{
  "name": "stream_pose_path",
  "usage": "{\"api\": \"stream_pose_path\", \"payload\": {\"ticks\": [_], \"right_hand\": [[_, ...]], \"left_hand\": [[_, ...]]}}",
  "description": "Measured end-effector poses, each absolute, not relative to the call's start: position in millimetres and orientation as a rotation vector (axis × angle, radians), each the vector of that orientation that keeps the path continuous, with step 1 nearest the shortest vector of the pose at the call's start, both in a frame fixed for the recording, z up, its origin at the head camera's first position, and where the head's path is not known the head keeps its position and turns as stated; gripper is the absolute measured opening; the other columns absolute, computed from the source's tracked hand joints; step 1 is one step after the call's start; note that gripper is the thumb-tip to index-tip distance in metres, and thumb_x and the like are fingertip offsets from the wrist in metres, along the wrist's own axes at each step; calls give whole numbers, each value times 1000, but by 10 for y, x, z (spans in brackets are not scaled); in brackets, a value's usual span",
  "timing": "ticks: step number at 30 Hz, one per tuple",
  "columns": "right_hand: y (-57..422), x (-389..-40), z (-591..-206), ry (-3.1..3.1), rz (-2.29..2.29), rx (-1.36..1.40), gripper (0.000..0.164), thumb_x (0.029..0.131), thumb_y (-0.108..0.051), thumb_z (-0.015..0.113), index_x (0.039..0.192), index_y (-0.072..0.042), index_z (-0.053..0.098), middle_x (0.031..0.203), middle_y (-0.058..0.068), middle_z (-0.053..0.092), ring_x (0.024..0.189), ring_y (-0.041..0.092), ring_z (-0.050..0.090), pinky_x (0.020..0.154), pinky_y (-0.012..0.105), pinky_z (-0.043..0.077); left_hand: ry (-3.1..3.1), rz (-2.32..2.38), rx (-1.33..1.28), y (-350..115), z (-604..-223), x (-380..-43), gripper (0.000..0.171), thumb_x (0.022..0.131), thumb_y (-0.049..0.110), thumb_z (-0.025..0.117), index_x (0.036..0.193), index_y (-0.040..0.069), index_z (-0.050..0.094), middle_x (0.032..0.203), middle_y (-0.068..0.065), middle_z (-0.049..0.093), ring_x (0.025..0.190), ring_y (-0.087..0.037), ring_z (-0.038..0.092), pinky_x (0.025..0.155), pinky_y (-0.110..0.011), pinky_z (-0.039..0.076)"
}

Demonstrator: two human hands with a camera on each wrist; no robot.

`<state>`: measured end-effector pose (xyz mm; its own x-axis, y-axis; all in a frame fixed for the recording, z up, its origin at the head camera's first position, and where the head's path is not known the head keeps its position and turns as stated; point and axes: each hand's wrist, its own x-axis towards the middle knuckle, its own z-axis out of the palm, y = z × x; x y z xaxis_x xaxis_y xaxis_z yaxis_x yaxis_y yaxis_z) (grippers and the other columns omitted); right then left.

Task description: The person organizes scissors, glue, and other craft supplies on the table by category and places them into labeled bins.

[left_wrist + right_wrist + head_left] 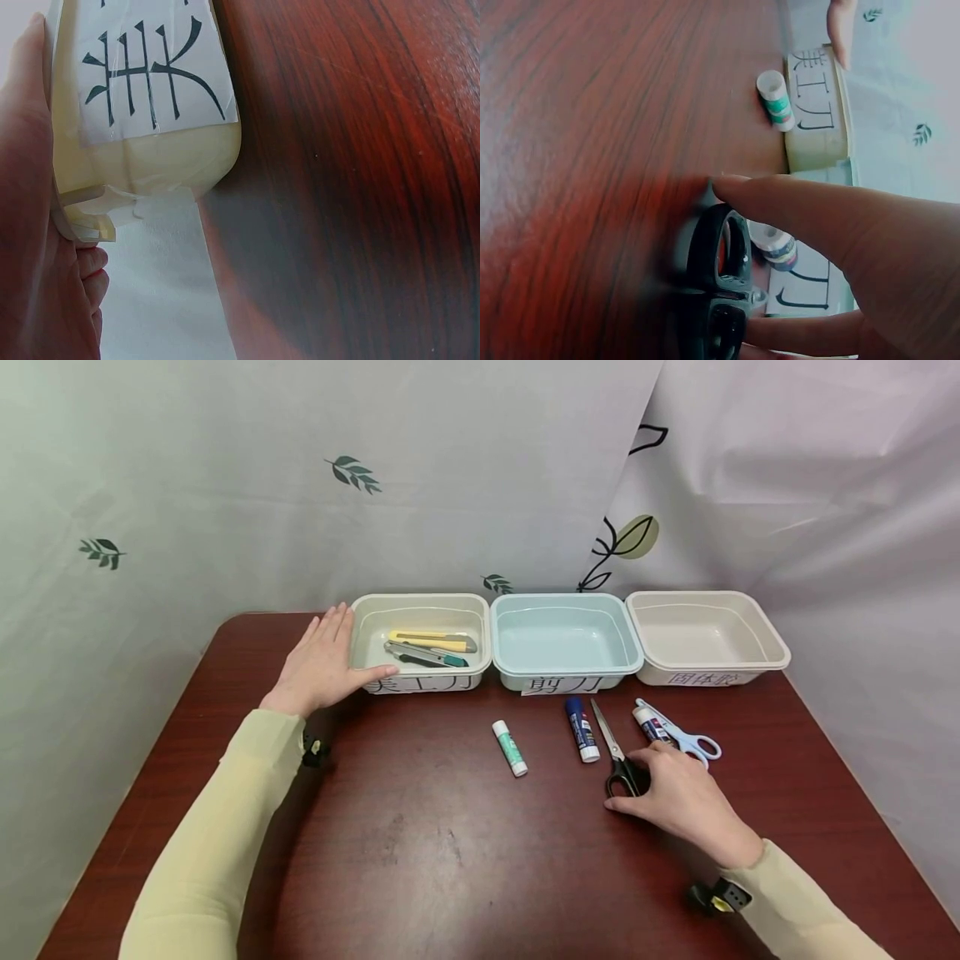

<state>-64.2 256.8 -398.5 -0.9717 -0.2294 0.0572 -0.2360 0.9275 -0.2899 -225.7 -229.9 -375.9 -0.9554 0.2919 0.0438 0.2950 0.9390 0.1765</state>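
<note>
Dark red-brown wood grain is filling the table [420,860] under both my hands. My right hand [686,793] is straddling the handles of the black scissors [617,755], thumb on the near side, fingers on the far side; I cannot tell whether they are actually pinching. Scissors are lying on the tabletop, blades pointing away from me toward the blue bin [566,670]. My left hand [318,662] is relaxed, fingers straight along the outer end of the left bin [405,597], thumb stretching over its front rim; it's grasping nothing loose.

That left bin is holding a yellow cutter [427,641] and a grey-and-teal cutter [431,655], plus something dark beneath. Blue bin is sitting in the middle, and the beige bin [708,667] is ending the row on the right. All three are wearing handwritten labels in front.

Glue, left to right: a green-and-white glue stick [510,748] is lying well apart from my right hand, a blue glue stick [582,730] is lying just beside the scissor blades, and a white-capped glue stick [651,724] is lying against the light-blue scissors [677,735], partly hiding behind my fingers. Pale yellow sleeves [240,785] are covering my arms; a leaf-print curtain [225,485] is hanging behind.
</note>
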Motion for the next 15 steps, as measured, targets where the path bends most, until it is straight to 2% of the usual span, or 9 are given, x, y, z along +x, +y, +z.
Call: {"api": "stream_pose_path", "payload": {"ticks": [9,15], "right_hand": [[2575,-641,-3967,-3061,442,365,53,61,-42,91,98,-7,77,89,5,63,78,26,62,64,49,54],[2593,-658,-3958,-3076,467,340,54,59,-40,89,98,-4,75,90,6,65,76,23,60,61,45,52]], "left_hand": [[-3078,-283,-468,-2303,-3751,-2249,125,86,84,48,159,-9,5,165,-28,7,153,-38,5,124,-45,-3],[-3069,-283,-466,-2302,-3752,-2245,125,86,84,48,159,-9,7,165,-29,9,153,-38,6,124,-46,-1]]}}
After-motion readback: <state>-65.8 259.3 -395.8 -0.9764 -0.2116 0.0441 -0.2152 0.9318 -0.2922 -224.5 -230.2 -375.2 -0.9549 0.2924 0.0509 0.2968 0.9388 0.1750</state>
